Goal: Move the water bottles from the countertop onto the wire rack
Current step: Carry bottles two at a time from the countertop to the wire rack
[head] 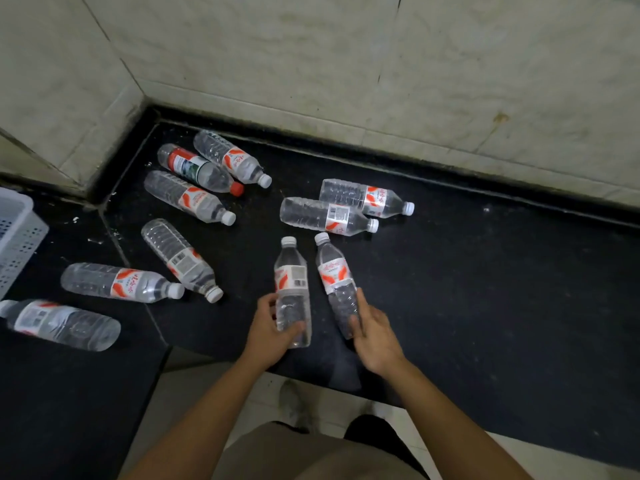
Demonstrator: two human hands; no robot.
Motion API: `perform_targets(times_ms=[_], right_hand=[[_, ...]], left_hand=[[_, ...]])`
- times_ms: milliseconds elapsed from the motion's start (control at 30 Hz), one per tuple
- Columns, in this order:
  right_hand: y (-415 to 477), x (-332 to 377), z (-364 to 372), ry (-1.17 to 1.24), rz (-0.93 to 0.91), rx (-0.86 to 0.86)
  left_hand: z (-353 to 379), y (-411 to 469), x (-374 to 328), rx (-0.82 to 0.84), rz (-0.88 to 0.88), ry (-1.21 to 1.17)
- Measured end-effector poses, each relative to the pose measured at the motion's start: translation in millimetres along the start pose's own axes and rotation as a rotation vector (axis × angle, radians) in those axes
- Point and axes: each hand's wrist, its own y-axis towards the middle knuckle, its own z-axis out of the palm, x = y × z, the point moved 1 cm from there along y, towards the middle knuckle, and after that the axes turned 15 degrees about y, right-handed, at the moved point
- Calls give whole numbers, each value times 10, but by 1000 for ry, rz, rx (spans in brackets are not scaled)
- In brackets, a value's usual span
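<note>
The left hand grips the lower body of one water bottle, fingers and thumb curled round it. The right hand grips a second water bottle just beside it in the same way. Both bottles are near the front edge of the black countertop, where other bottles lie on their sides.

The left hand reaches forward, thumb and fingers curled round the left bottle. Just beside it, the right hand wraps the lower end of the right bottle.
</note>
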Motion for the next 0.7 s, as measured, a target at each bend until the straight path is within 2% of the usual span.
perform_targets(times_ms=[100,200,400,467,567,633,700], right_hand=[[-3,-138,-197,-56,65,-133],[70,-113,-338,-27,47,-111],[430,370,-327,-23,-78,-61],[518,473,-268,-50,-60,-13],[528,453,-202,-171,-29,29],[478,369,-191,-219,-25,7],[398,259,-189,-230,-20,-4]], left_hand=[[146,-37,-11,75,44,52],[161,15,-85,89,20,127],[8,235,-216,-97,-68,320],[27,277,-278,-80,-63,389],[181,358,-388,33,-40,547],[289,417,-448,60,-106,520],[349,464,-454,13,-201,485]])
